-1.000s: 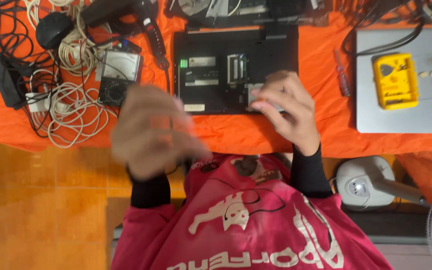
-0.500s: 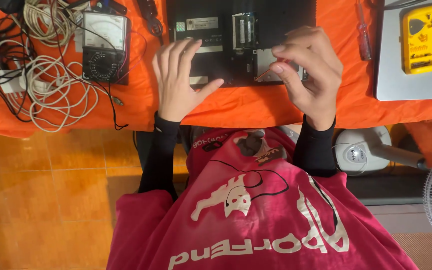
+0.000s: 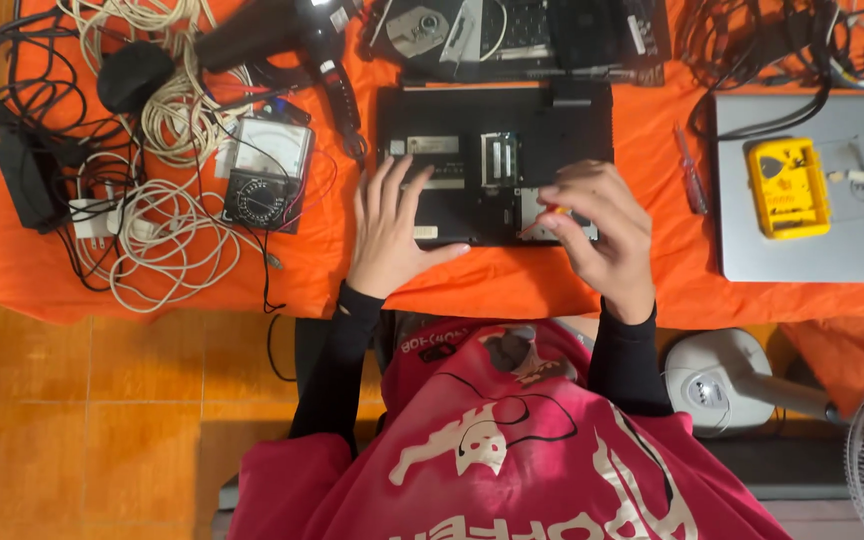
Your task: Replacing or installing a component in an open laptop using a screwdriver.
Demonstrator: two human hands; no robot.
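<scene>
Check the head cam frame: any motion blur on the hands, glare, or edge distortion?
Head view: left hand flat on the black laptop base, sharp; right hand slightly soft at the fingertips, pinching a small orange-tipped tool. Lighting warm and even, orange cloth saturated, no hard glare. No obvious bending at the edges.

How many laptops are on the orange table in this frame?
3. A black one, underside up, lies under the left hand and right hand; a dismantled one sits behind it; a closed silver one lies at right. Cables may hide more.
</scene>
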